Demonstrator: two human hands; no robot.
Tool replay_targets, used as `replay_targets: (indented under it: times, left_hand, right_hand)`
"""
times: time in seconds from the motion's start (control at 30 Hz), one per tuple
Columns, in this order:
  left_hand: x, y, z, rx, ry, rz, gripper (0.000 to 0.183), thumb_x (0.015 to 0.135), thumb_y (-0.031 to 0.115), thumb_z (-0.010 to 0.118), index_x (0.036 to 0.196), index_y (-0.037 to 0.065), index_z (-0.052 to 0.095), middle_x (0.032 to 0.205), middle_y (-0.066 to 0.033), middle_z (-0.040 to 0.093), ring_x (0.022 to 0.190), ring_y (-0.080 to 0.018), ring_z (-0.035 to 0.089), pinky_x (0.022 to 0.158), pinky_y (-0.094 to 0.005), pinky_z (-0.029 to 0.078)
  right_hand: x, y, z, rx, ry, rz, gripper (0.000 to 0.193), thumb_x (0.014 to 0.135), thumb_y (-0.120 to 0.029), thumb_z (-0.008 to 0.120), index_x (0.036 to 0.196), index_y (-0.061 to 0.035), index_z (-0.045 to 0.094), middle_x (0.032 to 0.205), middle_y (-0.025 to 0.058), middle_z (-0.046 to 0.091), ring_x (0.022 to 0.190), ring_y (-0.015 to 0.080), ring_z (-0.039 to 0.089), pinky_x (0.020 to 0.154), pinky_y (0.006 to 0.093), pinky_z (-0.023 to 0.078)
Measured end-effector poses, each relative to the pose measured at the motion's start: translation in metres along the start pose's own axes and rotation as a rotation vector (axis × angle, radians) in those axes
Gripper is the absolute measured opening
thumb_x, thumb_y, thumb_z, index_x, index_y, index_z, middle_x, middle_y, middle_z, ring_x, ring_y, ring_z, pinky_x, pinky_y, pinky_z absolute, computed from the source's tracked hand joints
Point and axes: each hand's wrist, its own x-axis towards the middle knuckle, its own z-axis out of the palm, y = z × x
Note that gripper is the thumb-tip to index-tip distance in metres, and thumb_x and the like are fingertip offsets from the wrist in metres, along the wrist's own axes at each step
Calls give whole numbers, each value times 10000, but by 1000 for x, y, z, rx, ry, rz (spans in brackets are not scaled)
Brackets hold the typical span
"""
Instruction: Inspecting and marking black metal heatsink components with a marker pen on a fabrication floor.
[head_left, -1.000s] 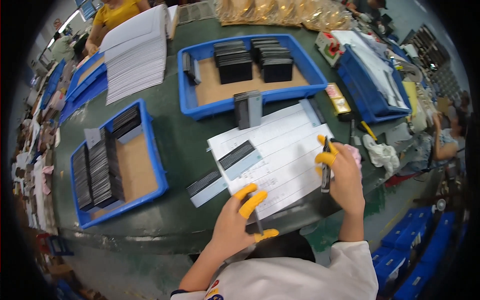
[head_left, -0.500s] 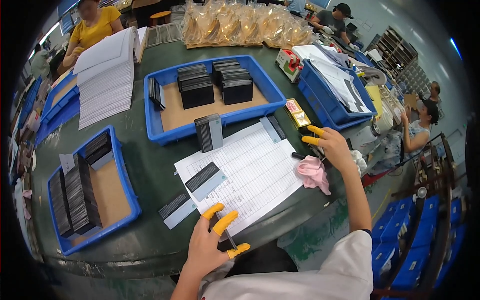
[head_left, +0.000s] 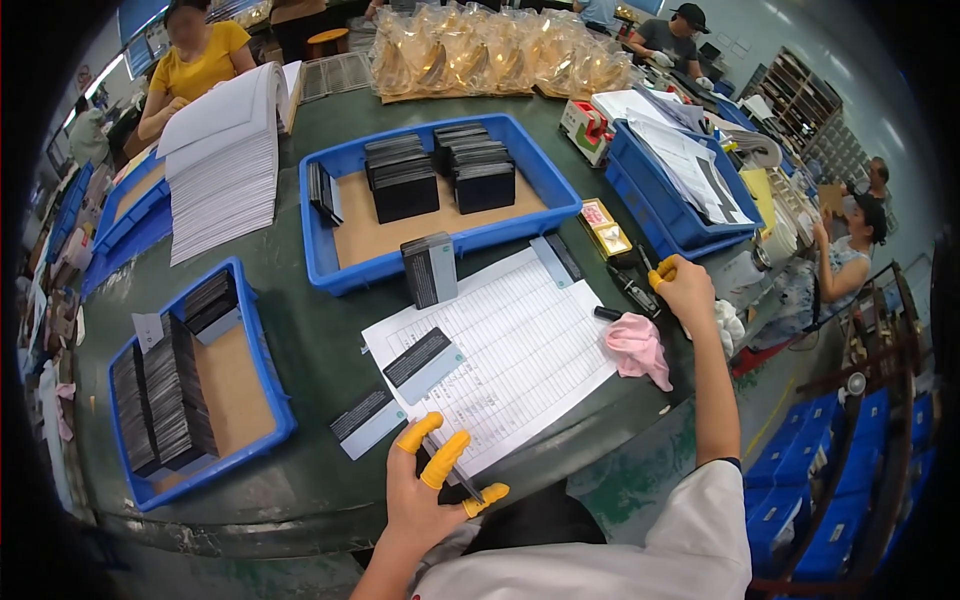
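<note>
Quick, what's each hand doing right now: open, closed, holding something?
Left hand: closed on a thin dark item, seen edge-on.
Right hand: curled; whether it holds anything cannot be told.

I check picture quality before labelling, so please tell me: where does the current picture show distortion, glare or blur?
Head view: the front edge of the dark green worktable curves, corners go black; highlights glint on clear plastic bags at the back; the left hand, in yellow finger covers, looks fairly sharp.

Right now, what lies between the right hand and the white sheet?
In the head view: dark items, too unclear to name, and a short black cylinder beside the pink cloth.
</note>
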Motion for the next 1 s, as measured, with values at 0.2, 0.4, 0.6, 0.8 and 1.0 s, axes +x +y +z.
replay_targets:
  times: [0.2,0.4,0.6,0.8,1.0]
  left_hand:
    - [11,8,-2,106,-89,-93,620,598,346,855,1129,116,633,1249,-204,446,1078,-359,477,910,-430,417]
    - [13,10,-7,106,-114,-99,599,607,347,844,1121,118,637,1252,-207,443,1080,-366,480,911,-427,419]
    - [11,7,-6,104,-123,-120,692,575,281,854,1194,138,580,1290,-196,434,1124,-365,490,916,-426,430]
    - [11,7,-4,94,-108,-100,674,633,351,827,1207,110,570,1269,-208,429,1075,-367,485,896,-434,429]
    - [8,3,-2,96,-93,-85,789,639,383,827,1283,85,482,1282,-202,426,1097,-358,482,903,-430,427]
  right_hand:
    - [-4,9,0,-22,16,-119,238,757,-215,710,936,-67,658,819,110,687,750,268,663,661,372,508]
    - [-10,8,-6,382,236,-103,296,785,-39,686,1070,-47,607,761,52,611,655,136,577,634,250,473]
    - [-29,5,-16,568,161,-408,371,808,48,628,1159,-66,596,893,23,580,756,99,547,686,240,448]
    - [-36,1,-21,63,118,-706,216,721,-37,694,933,-78,690,885,89,602,804,275,587,708,350,481]
    - [-57,1,-9,201,-7,-651,174,712,-69,711,884,-58,689,858,81,583,797,267,574,704,352,477]
